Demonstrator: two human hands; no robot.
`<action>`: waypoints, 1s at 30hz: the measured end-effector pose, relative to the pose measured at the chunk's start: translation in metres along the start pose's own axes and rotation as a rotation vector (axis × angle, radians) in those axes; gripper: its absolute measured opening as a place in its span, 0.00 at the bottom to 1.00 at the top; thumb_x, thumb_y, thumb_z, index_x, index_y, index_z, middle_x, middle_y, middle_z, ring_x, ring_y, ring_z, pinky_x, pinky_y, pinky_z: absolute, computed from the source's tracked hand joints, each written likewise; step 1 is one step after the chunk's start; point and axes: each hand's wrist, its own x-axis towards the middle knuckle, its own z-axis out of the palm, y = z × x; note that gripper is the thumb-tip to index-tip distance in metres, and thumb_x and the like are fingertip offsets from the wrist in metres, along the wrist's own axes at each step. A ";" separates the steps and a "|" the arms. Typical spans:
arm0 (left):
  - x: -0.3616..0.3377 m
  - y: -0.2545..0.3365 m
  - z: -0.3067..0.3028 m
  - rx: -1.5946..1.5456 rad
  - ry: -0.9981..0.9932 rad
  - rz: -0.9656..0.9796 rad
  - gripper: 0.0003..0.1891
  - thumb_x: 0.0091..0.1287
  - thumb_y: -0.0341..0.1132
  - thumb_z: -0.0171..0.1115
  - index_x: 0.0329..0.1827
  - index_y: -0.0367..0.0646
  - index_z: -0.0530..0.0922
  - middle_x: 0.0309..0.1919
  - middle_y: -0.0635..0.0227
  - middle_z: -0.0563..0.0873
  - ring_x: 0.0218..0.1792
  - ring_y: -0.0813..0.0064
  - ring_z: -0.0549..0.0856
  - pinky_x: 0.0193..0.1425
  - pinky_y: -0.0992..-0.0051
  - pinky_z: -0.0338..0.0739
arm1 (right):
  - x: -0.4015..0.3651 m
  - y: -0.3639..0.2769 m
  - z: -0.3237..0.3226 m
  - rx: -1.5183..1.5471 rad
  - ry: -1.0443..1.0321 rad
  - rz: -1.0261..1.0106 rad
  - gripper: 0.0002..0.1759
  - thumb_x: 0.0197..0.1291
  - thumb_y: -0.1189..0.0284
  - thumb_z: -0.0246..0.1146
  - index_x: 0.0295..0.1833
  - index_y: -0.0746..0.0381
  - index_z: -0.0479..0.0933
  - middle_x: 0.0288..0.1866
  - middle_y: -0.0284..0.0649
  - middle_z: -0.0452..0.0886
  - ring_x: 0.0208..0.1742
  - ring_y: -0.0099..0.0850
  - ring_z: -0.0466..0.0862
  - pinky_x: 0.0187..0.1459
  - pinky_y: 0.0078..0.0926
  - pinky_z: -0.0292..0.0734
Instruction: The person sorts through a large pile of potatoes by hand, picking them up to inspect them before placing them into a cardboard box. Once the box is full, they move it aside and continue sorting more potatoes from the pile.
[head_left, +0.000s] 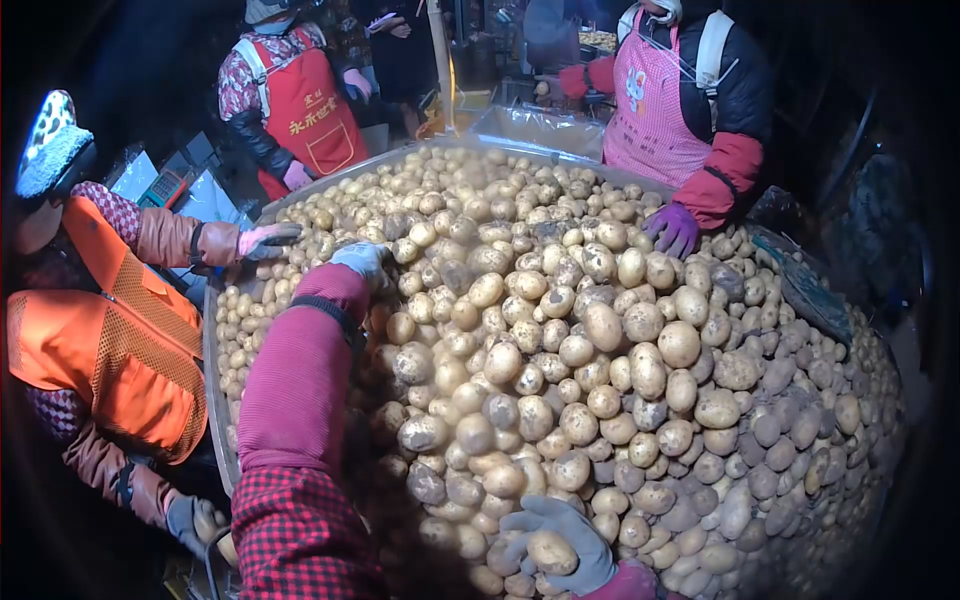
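My left hand [365,260], in a pale grey glove below a pink sleeve, reaches to the far left part of a large heap of potatoes [600,325]. It touches the potatoes there, and its fingers are mostly hidden from this angle. Close to me, at the bottom of the view, my right hand [567,540] wears a grey glove. A potato [552,552] lies in its grip, with the fingers curved around it. Many potatoes carry dark soil patches.
A metal-rimmed table [212,370] bears the heap. At left, a person in an orange vest [140,330] has one gloved hand [268,241] on the potatoes. Across stand people in a red apron [315,110] and a pink apron [655,100]. A green sack [805,285] lies at right.
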 end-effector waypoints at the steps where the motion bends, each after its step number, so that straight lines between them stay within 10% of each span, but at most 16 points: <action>1: 0.000 -0.002 0.006 -0.108 0.022 0.013 0.32 0.49 0.43 0.82 0.61 0.49 0.84 0.54 0.55 0.89 0.57 0.55 0.87 0.61 0.62 0.81 | -0.001 0.001 0.000 0.011 0.026 0.010 0.31 0.80 0.54 0.54 0.77 0.63 0.65 0.66 0.53 0.78 0.57 0.38 0.84 0.50 0.29 0.86; 4: 0.017 -0.017 0.030 -0.342 0.094 0.057 0.33 0.46 0.37 0.84 0.59 0.45 0.84 0.48 0.59 0.91 0.51 0.62 0.89 0.55 0.63 0.83 | -0.010 -0.019 0.002 -0.622 -0.235 -0.079 0.47 0.64 0.75 0.71 0.83 0.57 0.54 0.76 0.58 0.68 0.64 0.44 0.82 0.54 0.34 0.83; 7: 0.027 -0.025 0.038 -0.339 0.125 0.074 0.33 0.45 0.36 0.83 0.59 0.43 0.83 0.49 0.57 0.91 0.51 0.60 0.89 0.54 0.62 0.82 | -0.010 -0.015 -0.005 -0.613 -0.201 -0.062 0.49 0.62 0.77 0.72 0.84 0.58 0.52 0.76 0.57 0.68 0.64 0.43 0.82 0.54 0.33 0.83; 11: 0.001 -0.007 0.012 -0.167 -0.028 0.012 0.24 0.55 0.49 0.74 0.53 0.48 0.88 0.50 0.55 0.91 0.54 0.54 0.89 0.56 0.61 0.82 | -0.003 -0.017 0.006 -0.214 -0.205 0.024 0.45 0.63 0.80 0.66 0.81 0.68 0.49 0.74 0.58 0.70 0.61 0.43 0.82 0.60 0.38 0.81; 14: -0.015 -0.034 0.022 -0.239 -0.129 0.227 0.18 0.60 0.42 0.69 0.53 0.49 0.88 0.45 0.62 0.91 0.47 0.60 0.90 0.52 0.63 0.83 | -0.011 -0.020 0.018 -0.554 -0.099 -0.039 0.34 0.72 0.75 0.59 0.79 0.70 0.56 0.71 0.59 0.72 0.61 0.43 0.83 0.61 0.40 0.83; 19: -0.056 -0.063 0.061 -1.077 -0.077 0.182 0.20 0.68 0.39 0.66 0.62 0.47 0.81 0.48 0.67 0.88 0.48 0.66 0.87 0.49 0.65 0.85 | -0.005 -0.017 0.022 -0.032 0.013 0.057 0.39 0.69 0.80 0.64 0.81 0.65 0.55 0.70 0.58 0.71 0.57 0.36 0.84 0.49 0.28 0.83; 22: -0.119 -0.039 0.041 -1.454 -0.021 0.193 0.25 0.69 0.44 0.68 0.67 0.47 0.76 0.54 0.64 0.84 0.50 0.64 0.87 0.44 0.60 0.87 | -0.007 -0.011 0.019 -0.874 -0.149 -0.270 0.36 0.71 0.79 0.62 0.80 0.66 0.56 0.69 0.58 0.73 0.56 0.34 0.85 0.47 0.23 0.84; 30: -0.282 0.036 0.067 -1.903 0.228 0.223 0.29 0.74 0.49 0.61 0.74 0.46 0.72 0.55 0.60 0.86 0.49 0.64 0.89 0.42 0.63 0.86 | -0.010 0.002 0.020 -0.770 -0.172 -0.305 0.32 0.74 0.80 0.58 0.81 0.60 0.62 0.64 0.51 0.79 0.51 0.36 0.87 0.45 0.26 0.86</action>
